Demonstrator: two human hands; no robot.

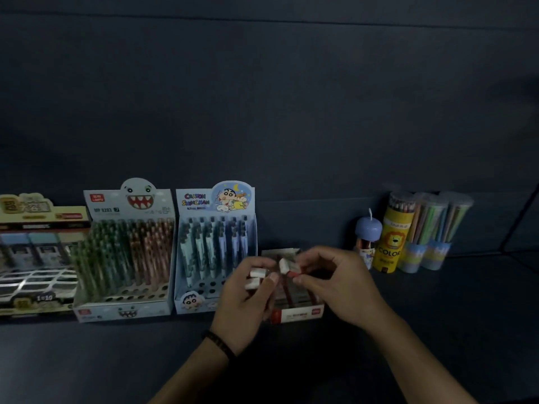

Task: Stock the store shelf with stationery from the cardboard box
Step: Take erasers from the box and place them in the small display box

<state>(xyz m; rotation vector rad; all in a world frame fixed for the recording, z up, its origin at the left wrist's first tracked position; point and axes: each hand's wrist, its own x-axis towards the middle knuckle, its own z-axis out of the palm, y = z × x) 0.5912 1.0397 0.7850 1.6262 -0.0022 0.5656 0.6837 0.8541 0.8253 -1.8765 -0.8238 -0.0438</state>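
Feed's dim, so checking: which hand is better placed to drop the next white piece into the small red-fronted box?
Right, probably. The right hand pinches a single white piece over the red-fronted box; the left hand grips several pieces, so it looks busy holding stock.

Shark pen box (125, 252), col. pencil tube (392, 243)
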